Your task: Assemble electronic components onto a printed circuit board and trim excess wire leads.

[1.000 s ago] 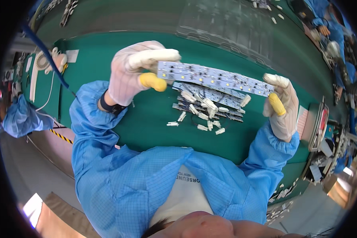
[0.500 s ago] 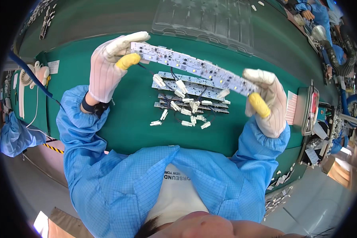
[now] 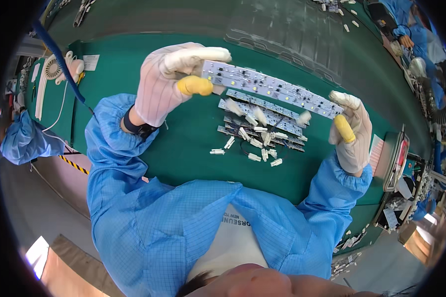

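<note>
Between my two gloved hands a long white LED circuit board [image 3: 270, 86] is held up above the bench, its right end lower than its left. My left hand [image 3: 176, 81] pinches the left end, a yellow cover on the thumb. The right end is gripped by my right hand [image 3: 351, 123], its thumb also in yellow. White connectors on dark wires dangle from the board and are blurred. Below it, several more LED circuit boards [image 3: 262, 105] lie side by side on the green mat [image 3: 193, 153], with white connectors [image 3: 255, 142] spread over their near side.
A clear plastic tray [image 3: 282, 44] lies beyond the boards. On the left are a small white fan [image 3: 53, 67] and a blue hose [image 3: 59, 59]. A clear box [image 3: 395, 158] and a red-printed sheet [image 3: 376, 148] are at the right. Other people in blue sleeves [image 3: 27, 138] work on both sides.
Relative to the view, my hands, the held board and the boards on the mat all sit farther right. The left hand has come slightly nearer the right one. Both grips stay on the board.
</note>
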Demonstrator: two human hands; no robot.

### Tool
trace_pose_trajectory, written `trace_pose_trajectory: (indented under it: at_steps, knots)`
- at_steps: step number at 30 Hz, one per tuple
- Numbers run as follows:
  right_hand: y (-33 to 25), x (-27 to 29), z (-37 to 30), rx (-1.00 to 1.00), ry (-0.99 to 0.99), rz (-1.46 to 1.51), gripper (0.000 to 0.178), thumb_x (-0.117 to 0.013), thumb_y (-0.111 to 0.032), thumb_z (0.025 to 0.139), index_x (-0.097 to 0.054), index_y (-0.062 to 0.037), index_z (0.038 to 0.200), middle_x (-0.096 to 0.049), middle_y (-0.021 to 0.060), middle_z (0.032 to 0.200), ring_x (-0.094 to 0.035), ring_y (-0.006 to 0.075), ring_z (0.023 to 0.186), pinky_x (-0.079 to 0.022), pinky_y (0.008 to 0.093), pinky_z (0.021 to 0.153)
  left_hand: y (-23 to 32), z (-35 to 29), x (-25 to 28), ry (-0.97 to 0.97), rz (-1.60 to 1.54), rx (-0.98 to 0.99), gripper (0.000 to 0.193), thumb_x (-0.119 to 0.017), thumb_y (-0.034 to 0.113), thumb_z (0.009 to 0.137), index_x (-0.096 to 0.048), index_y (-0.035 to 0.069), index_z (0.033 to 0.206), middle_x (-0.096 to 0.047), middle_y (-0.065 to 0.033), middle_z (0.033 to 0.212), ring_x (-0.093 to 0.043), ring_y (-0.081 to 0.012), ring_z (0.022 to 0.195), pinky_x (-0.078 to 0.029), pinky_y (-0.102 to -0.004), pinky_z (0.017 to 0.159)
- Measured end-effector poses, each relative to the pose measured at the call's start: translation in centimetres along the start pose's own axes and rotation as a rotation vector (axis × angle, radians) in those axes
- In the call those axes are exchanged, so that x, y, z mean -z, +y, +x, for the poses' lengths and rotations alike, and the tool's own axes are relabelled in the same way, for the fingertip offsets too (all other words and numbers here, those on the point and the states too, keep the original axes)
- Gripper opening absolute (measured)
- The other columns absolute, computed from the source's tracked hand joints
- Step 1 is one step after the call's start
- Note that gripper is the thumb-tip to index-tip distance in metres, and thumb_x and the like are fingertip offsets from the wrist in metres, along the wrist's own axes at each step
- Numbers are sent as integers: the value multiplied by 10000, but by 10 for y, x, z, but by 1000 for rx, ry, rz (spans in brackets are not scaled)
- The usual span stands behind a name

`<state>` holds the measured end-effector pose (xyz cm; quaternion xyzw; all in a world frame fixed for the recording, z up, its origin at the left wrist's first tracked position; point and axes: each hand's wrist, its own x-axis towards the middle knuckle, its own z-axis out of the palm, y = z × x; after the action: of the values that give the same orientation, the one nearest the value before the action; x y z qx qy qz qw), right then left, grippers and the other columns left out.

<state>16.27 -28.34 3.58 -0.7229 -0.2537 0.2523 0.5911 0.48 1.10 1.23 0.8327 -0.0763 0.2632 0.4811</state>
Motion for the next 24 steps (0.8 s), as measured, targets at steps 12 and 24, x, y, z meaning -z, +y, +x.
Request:
trace_pose_trajectory:
  at_steps: [12, 24]
  knots:
    - [-16, -6, -13, 21, -109, 89, 685, -714, -452, 766, -516, 50, 1189, -637, 117, 960, -454, 57, 472, -320, 176, 436, -17, 7, -7, 44, -80, 464, 332, -566, 140, 904, -579, -23, 1193, -662, -84, 950, -632, -124, 781, -453, -213, 709]
    - [-9, -6, -7, 15, -21, 89, 653, -717, -447, 764, -529, 17, 1183, -630, 79, 906, -432, 39, 501, -283, 168, 446, -5, -3, -7, 137, -283, 339, 411, -626, 196, 884, -552, -65, 1193, -656, -114, 958, -631, -136, 759, -491, -222, 727]
